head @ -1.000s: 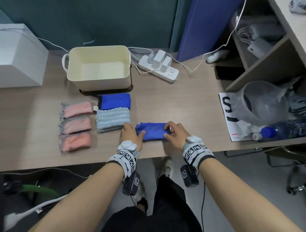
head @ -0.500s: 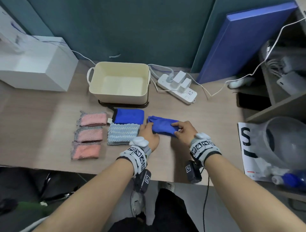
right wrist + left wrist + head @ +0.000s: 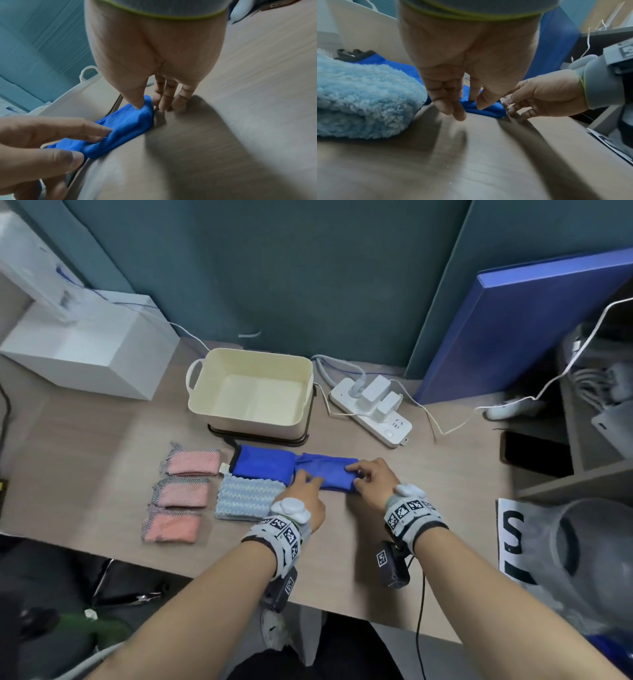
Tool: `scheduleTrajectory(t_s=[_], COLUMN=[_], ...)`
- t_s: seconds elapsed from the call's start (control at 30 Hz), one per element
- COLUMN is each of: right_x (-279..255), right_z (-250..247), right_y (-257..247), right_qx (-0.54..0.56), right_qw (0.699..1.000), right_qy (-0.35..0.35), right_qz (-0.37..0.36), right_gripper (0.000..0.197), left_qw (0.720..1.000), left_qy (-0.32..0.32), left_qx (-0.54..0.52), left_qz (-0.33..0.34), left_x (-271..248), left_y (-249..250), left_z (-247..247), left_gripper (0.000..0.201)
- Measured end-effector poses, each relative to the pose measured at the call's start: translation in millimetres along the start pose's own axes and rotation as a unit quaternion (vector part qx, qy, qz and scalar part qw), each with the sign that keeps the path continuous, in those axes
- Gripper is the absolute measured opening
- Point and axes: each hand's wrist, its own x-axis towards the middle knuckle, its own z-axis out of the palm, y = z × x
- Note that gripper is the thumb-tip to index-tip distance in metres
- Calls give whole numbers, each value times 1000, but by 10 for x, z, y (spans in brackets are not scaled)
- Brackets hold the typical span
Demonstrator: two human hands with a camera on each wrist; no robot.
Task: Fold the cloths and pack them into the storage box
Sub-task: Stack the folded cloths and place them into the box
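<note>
A small folded blue cloth (image 3: 330, 474) lies on the table with its left end against another folded blue cloth (image 3: 263, 465). My left hand (image 3: 305, 479) pinches its left end between thumb and index finger (image 3: 471, 97). My right hand (image 3: 354, 475) holds the right end, thumb (image 3: 137, 102) on top and the other fingers down at the end. A fluffy light blue cloth (image 3: 248, 501) and three folded pink cloths (image 3: 193, 463) lie to the left. The cream storage box (image 3: 205, 385) stands behind them with nothing inside.
A white power strip (image 3: 373, 412) with plugs and cables lies right of the box. A white carton (image 3: 85, 350) stands at the back left. A blue board (image 3: 534, 326) leans at the back right, beside shelves. A printed sheet (image 3: 510, 535) and plastic lie at the right edge.
Both hands have carried the small blue cloth from near the table's front edge back and left, up against the other blue cloth. The head view has tilted upward.
</note>
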Motion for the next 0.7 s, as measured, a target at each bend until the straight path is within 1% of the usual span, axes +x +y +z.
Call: scheduleTrajectory(t_s=[0.13, 0.23, 0.33, 0.4, 0.5, 0.57, 0.6, 0.63, 0.67, 0.7], right_x=[-9, -39, -108, -121, -79, -22, 51, 140, 195, 291], right_z=[-20, 145, 457, 751, 1132, 1306, 1485, 1669, 1724, 1889], right_y=[-342, -729, -1163, -1455, -1800, -1939, -2061, -2173, -2232, -2350], right_qx=[22, 43, 50, 27, -2, -38, -57, -76, -97, -132], right_qw=[1000, 998, 995, 992, 989, 987, 986, 986, 984, 981], right_qy=[9, -15, -60, -87, -103, -98, -96, -94, -96, -91], right_qz=[-16, -43, -67, -89, -110, -124, -125, -118, -118, -114], right_gripper=[28, 21, 15, 11, 9, 13, 17, 22, 27, 31], left_qw=[995, 990, 983, 977, 966, 961, 961, 962, 965, 972], left_qy=[88, 133, 170, 189, 204, 203, 191, 183, 175, 149], left_qx=[-48, -53, -65, -66, -75, -87, -96, -100, -95, -92], left_qz=[3, -4, -31, -73, -139, -165, -177, -176, -169, -155], left_x=[-94, -214, -353, -431, -420, -352, -272, -160, -85, 51], left_y=[-233, -562, -1068, -1489, -2034, -2263, -2469, -2680, -2754, -2939], left_z=[-186, -401, -625, -766, -940, -1025, -1095, -1145, -1185, -1224], left_gripper=[40, 30, 26, 26, 32, 42, 49, 55, 60, 64])
